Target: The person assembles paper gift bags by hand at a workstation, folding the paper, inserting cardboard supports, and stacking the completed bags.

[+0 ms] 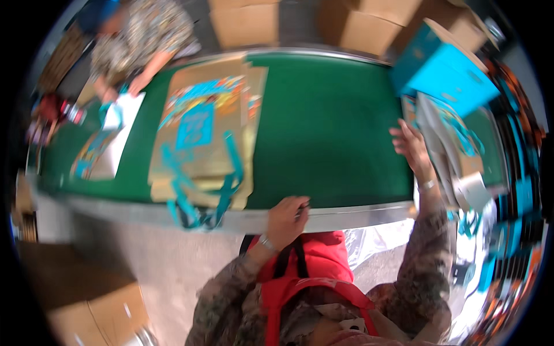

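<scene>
- The right hand [411,147] reaches out to the right end of the green bench [329,132], fingers spread wide, touching the near edge of a leaning pile of flat gift bags [447,150]; it holds nothing yet.
- The left hand [287,214] rests at the bench's near edge on its metal rim, fingers curled narrow; whether it pinches something small I cannot tell.
- To do this well, I would judge it best to peel one bag off the pile with the fingertips and steady the rest, since the pile tilts and could slide.
- A stack of gold bags with teal handles [202,138] lies near the bench's left half, the handles hanging over the near edge.
- At the far left corner another person's hands [118,89] work on a white sheet [124,124]; keep well apart from them.
</scene>
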A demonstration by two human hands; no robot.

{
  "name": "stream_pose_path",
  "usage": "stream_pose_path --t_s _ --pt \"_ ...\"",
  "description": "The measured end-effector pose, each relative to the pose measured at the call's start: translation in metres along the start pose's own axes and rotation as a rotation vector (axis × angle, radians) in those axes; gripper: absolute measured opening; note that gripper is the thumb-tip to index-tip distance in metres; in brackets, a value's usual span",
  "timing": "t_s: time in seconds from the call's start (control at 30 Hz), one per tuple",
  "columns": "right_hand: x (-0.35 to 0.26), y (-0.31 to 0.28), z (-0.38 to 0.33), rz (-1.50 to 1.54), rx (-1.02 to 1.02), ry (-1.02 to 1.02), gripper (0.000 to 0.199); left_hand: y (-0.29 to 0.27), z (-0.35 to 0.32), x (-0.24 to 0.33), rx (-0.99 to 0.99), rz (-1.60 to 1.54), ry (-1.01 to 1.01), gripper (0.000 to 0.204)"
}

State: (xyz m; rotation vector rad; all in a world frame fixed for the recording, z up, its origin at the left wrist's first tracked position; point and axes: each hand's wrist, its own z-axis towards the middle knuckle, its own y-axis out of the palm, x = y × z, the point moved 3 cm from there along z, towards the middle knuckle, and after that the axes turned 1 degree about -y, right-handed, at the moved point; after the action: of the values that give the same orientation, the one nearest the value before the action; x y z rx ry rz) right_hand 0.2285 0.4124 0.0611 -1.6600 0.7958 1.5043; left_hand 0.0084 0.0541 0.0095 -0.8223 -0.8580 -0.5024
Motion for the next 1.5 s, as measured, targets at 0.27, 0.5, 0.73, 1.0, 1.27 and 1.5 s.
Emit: stream_pose_path --t_s 0.27,0.5,0.73,1.0,1.27,1.5 --pt "0.040 0.209 -0.146 -0.507 -0.465 -0.297 0.023 -0.131 -0.010 -0.028 0.103 0.820 -0.082 0.097" --pt "0.058 0.230 -0.148 -0.510 -0.174 -0.199 0.017 -0.202 0.017 -0.071 -0.056 1.075 -0.026 0.091" --pt "0.062 0.232 -0.150 -0.532 -0.161 -0.174 0.019 -0.208 0.053 -0.095 -0.218 1.198 -0.139 0.065" --pt "0.061 0.230 -0.149 -0.526 -0.128 -0.168 0.023 -0.246 0.095 -0.077 -0.033 1.302 0.158 0.022" --pt "0.063 0.229 -0.148 -0.397 -0.160 -0.187 0.029 -0.302 0.120 0.059 0.544 0.871 0.360 0.021" --pt "0.038 0.220 -0.144 0.196 -0.246 0.062 0.089 -0.266 0.144 0.092 0.562 0.190 0.208 0.032"
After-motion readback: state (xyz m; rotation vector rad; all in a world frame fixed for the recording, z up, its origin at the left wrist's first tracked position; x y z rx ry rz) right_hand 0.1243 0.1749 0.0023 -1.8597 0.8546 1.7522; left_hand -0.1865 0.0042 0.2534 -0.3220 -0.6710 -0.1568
